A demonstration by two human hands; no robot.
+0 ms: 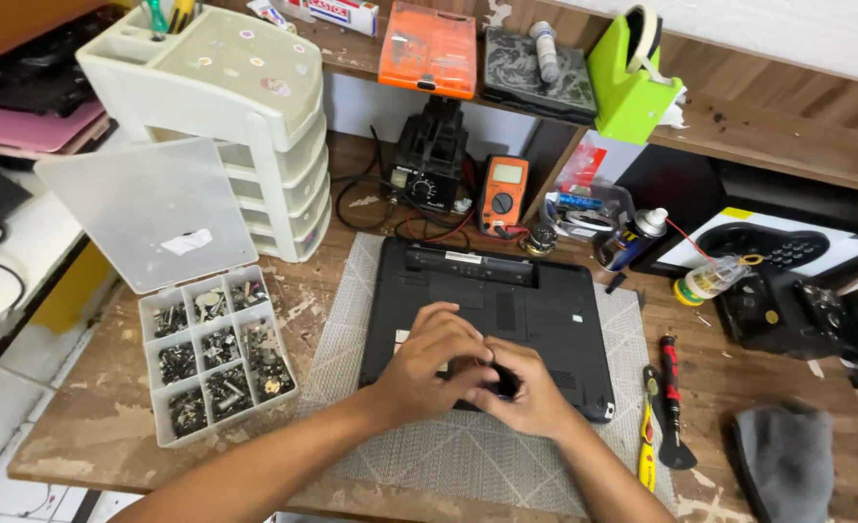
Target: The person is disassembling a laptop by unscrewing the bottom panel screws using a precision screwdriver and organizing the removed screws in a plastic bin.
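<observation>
Head view: both forearms are cut off at the lower edge; the left hand (pixel 436 363) and right hand (pixel 526 392) are pressed together on an upturned black laptop (pixel 506 300), fingers curled over something small that is hidden. One grey woven mat (pixel 448 455) lies beneath, on the worn wooden table (pixel 90 426). One clear compartmented screw box (pixel 218 353) stands left, two screwdrivers (pixel 663 412) right.

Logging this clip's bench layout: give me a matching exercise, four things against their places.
Things:
1. black laptop
2. screw organiser box
3. orange multimeter
4. red-handled screwdriver

Places:
A. right of the laptop, on bare wood
B. under both hands, on the grey mat
C. behind the laptop, below the shelf
D. left of the mat, lid open

Pairs: 1-B, 2-D, 3-C, 4-A
</observation>
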